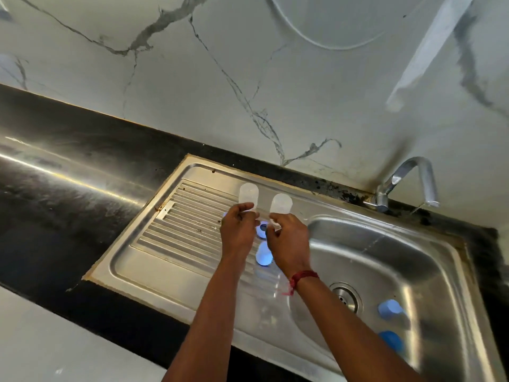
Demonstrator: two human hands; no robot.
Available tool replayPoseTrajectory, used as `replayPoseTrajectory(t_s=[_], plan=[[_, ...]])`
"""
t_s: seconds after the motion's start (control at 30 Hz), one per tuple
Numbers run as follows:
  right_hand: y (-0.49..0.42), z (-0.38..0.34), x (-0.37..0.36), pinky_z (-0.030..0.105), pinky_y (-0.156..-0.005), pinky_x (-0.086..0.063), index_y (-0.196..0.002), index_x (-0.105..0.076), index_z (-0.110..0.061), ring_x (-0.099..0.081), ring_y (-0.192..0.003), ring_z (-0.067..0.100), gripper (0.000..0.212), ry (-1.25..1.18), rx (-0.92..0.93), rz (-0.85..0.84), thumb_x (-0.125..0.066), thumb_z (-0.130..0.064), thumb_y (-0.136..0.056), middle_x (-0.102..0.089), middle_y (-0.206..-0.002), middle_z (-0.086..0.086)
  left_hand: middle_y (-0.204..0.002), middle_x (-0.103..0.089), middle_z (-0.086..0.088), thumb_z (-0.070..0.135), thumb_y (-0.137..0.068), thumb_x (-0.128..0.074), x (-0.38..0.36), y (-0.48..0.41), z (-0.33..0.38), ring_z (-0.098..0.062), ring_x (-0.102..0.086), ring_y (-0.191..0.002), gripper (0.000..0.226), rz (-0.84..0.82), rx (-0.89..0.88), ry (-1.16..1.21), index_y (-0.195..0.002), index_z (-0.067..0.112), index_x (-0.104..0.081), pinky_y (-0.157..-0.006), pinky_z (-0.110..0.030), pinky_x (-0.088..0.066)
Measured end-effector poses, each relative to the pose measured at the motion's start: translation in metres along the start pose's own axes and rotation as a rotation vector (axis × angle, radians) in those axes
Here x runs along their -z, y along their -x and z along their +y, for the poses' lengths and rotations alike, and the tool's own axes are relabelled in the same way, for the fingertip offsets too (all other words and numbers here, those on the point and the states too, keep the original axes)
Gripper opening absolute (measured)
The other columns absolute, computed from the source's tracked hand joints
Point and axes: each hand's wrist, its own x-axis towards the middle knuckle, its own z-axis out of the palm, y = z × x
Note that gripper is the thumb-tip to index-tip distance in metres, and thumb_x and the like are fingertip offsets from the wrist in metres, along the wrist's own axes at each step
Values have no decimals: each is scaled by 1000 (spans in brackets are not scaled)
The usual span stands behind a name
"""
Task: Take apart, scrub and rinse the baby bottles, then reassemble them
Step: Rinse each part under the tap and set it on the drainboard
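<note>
Two hands are doing the work, but going big to small: the drainboard point(176, 221) of the steel sink is carrying most of the bottle bits. The basin point(385, 252) is sitting to its right, under the tap point(407, 172).

The left hand point(238, 230) and right hand point(289, 241) are hovering side by side over the far end of the ridges, fingers curled in. Each one is looking like it's pinching the bottom edge of a clear dome, the left cap point(248, 193) and the right cap point(281, 202). Both are standing upright, near each other but not touching. I'm guessing they're being stood up to drain or picked up, and I can't tell which.

If you're doing this step, I'd be keeping the grip light and low on the rim, since thin clear plastic like that is probably slippery when wet. I'd be setting each one flat across the ridges so it isn't rocking, and leaving a gap between them.

Mind the wrists too: a blue ring point(261, 230) is lying right between the hands, and a blue-and-white piece point(264, 256) is sitting just nearer, so both are easy to knock. A pale blue piece point(389, 308) and a darker blue piece point(391, 340) are lying in the basin right of the drain, so I'm reckoning the job isn't close to finished.
</note>
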Motion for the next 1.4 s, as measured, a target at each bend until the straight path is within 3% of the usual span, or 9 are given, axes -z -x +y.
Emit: replayPoseTrajectory(t_s=[0.13, 0.3, 0.43, 0.57, 0.7, 0.9, 1.1, 1.23, 1.4], plan=[[11, 29, 23, 34, -77, -58, -105, -74, -8, -70, -80, 22, 28, -12, 36, 97, -71, 0, -79, -73, -100, 8, -82, -72, 1, 7, -93, -61, -35, 26, 7, -15, -70, -76, 18, -97, -11, 17, -93, 25, -66, -78, -38, -57], [32, 73, 70, 26, -66, -49, -92, -74, -10, -65, -71, 20, 26, 44, 25, 157, -71, 6, -72, -71, -83, 7, -88, -73, -7, 22, -78, -62, -94, 63, -20, -30, -71, -89, 15, -207, 40, -75, -91, 27, -68, -89, -53, -56], [50, 120, 94, 32, -67, -56, -96, -73, -11, -67, -75, 21, 25, 49, -38, 150, -70, 1, -74, -72, -89, 6, -86, -75, -4, 15, -84, -63, -128, 88, -38, -25, -72, -86, 14, -275, 74, -136, -92, 26, -68, -86, -47, -58], [65, 165, 113, 23, -73, -52, -93, -75, -9, -70, -76, 21, 25, 105, -105, 133, -70, 3, -71, -74, -88, 6, -83, -75, -1, 13, -89, -63, -151, 108, -55, -19, -73, -78, 16, -341, 150, -203, -92, 28, -68, -74, -36, -55], [78, 216, 132, 30, -85, -53, -101, -74, -8, -69, -92, 27, 22, 186, -333, -64, -65, -6, -81, -74, -99, 10, -81, -62, -4, 2, -91, -59, -171, 121, -68, -13, -58, -68, 17, -420, 262, -173, -88, 18, -62, -53, -18, -44], [81, 271, 151, 28, -97, -46, -124, -67, -19, -61, -116, 22, 36, 278, -530, -367, -63, -16, -88, -68, -122, 5, -114, -66, 0, 23, -100, -58, -189, 124, -96, -15, -66, -102, 17, -476, 439, -137, -117, 22, -60, -83, -36, -52], [69, 308, 152, 34, -94, -50, -129, -63, -23, -57, -118, 26, 43, 457, -566, -403, -59, -9, -88, -55, -132, 8, -116, -66, 1, 21, -101, -56, -200, 119, -108, -12, -64, -102, 12, -437, 462, -154, -111, 23, -62, -81, -33, -52], [66, 325, 145, 37, -87, -51, -130, -59, -25, -50, -120, 28, 40, 637, -631, -485, -62, -17, -91, -46, -135, 8, -115, -67, -1, 24, -99, -58, -209, 109, -119, -15, -65, -103, 14, -387, 455, -171, -111, 23, -63, -82, -33, -52], [66, 341, 135, 36, -88, -51, -127, -57, -21, -53, -116, 29, 35, 713, -616, -582, -60, -20, -93, -50, -130, 9, -110, -69, -1, 22, -98, -60, -218, 100, -130, -15, -67, -99, 15, -333, 469, -192, -112, 21, -64, -76, -30, -51]])
